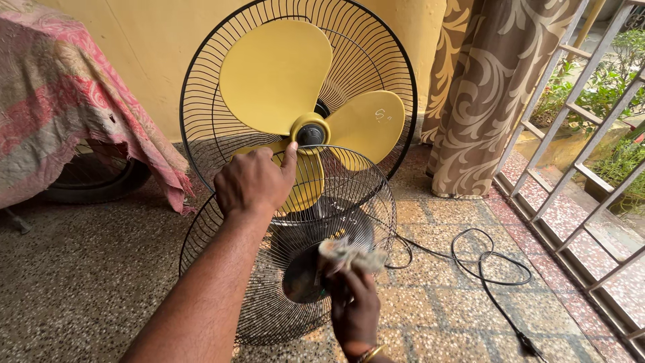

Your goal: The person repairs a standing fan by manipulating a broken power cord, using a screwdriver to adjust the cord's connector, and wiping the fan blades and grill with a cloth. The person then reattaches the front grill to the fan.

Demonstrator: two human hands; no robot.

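Yellow three-bladed plastic fan (299, 101) stands at twelve o'clock inside its black wire rear guard (201, 87); the detached front wire guard (255, 296) leans below it. Left hand (252, 181), loosely curled, presses its thumb on the hub, apparently steadying the blades for wiping. Right hand (353, 306), at five o'clock, grips a crumpled cloth (349, 254). Fan's base is hidden.
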